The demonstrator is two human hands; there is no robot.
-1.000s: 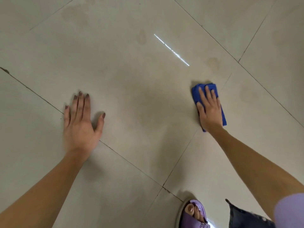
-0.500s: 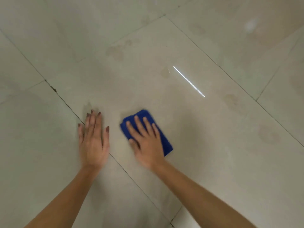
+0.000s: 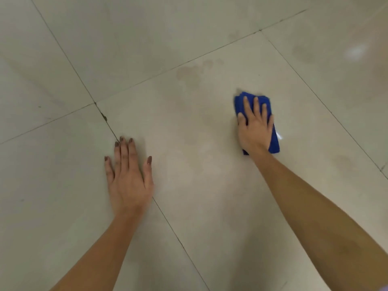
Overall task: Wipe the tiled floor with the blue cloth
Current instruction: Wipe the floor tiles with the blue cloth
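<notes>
A folded blue cloth (image 3: pixel 241 101) lies flat on the pale tiled floor (image 3: pixel 189 127), right of centre. My right hand (image 3: pixel 255 127) presses down on it with fingers spread, covering most of it; blue edges show at the top and right side. My left hand (image 3: pixel 128 179) rests palm-down on the floor to the left, fingers together, across a dark grout line, holding nothing.
Large glossy beige tiles with dark grout lines (image 3: pixel 180 242) fill the view. Faint brownish smudges (image 3: pixel 191 73) mark the tile beyond the hands, and another (image 3: pixel 344 162) lies to the right of my right arm. A light reflection (image 3: pixel 355 52) glints top right.
My right hand has slid the cloth to the right, away from my left hand, after having swept it leftward. My left hand stays planted on the floor.
</notes>
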